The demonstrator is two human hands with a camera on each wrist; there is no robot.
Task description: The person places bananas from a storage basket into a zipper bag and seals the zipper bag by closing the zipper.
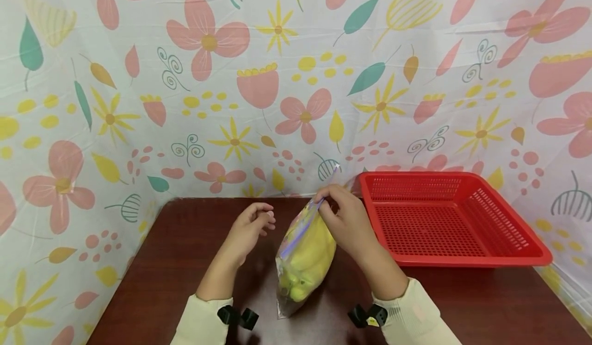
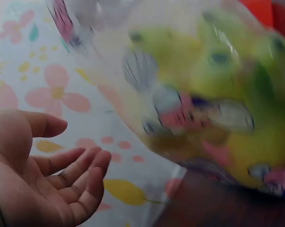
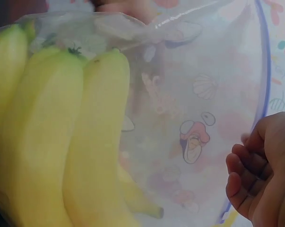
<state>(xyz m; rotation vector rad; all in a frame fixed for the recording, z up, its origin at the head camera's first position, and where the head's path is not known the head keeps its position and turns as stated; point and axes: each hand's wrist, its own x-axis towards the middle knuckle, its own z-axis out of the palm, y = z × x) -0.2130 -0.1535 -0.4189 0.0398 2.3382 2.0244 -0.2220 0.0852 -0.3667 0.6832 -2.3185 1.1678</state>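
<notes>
A clear zip bag (image 1: 283, 264) with a purple seal strip (image 1: 298, 238) stands tilted on the table, mouth edge upward. Yellow bananas (image 1: 314, 252) with greenish ends fill its lower part; in the right wrist view these bananas (image 3: 97, 142) lie side by side behind the plastic. Thumb and fingers of my right hand (image 1: 344, 216) pinch the seal near the bag's upper far corner. To the bag's left, my left hand (image 1: 247, 229) hovers apart from it, fingers loosely bent and holding nothing. Cartoon prints (image 2: 194, 113) decorate the plastic in the left wrist view.
A red plastic basket (image 1: 467, 260) with perforated walls stands at the right, close beside my right forearm. The dark brown table (image 1: 185, 262) ends at a flower-printed cloth (image 1: 208, 113) behind. Black camera straps sit on both wrists.
</notes>
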